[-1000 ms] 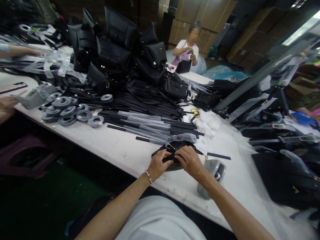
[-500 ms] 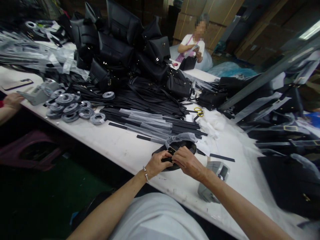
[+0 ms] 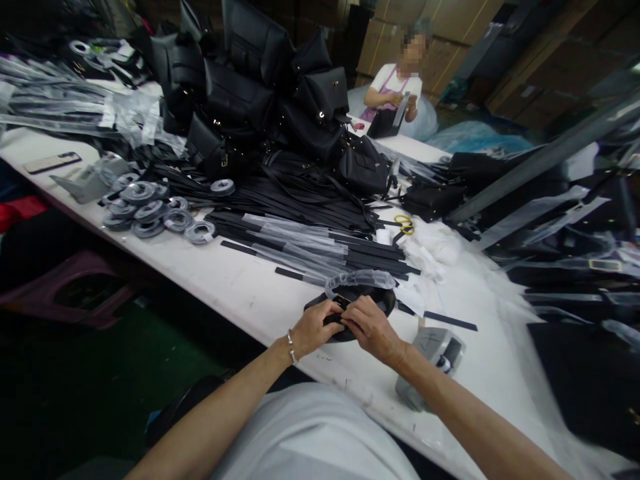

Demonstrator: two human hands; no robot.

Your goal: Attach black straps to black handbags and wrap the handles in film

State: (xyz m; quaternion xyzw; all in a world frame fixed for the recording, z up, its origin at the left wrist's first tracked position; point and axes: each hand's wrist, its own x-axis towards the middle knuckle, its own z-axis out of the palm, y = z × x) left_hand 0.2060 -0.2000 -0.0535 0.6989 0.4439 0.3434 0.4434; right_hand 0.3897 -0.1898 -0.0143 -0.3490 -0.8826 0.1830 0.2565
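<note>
My left hand (image 3: 314,327) and my right hand (image 3: 370,327) meet over a coiled black strap (image 3: 373,297) near the front edge of the white table (image 3: 240,293). Both pinch the strap, fingers closed, close to its small gold buckle (image 3: 341,301). Clear plastic wrap (image 3: 360,277) arches over the far side of the coil. A bracelet sits on my left wrist.
A grey tape dispenser (image 3: 433,357) stands right of my right arm. Several tape rolls (image 3: 150,217) lie at the left, flat black straps (image 3: 320,247) in the middle, piled black bags (image 3: 260,100) behind. Yellow scissors (image 3: 404,223) lie beyond. A person (image 3: 397,90) sits at the far end.
The view has swung a little left. My hands stay on the strap, fingers shifting near the buckle. A co-worker's hand at the left edge has gone from view.
</note>
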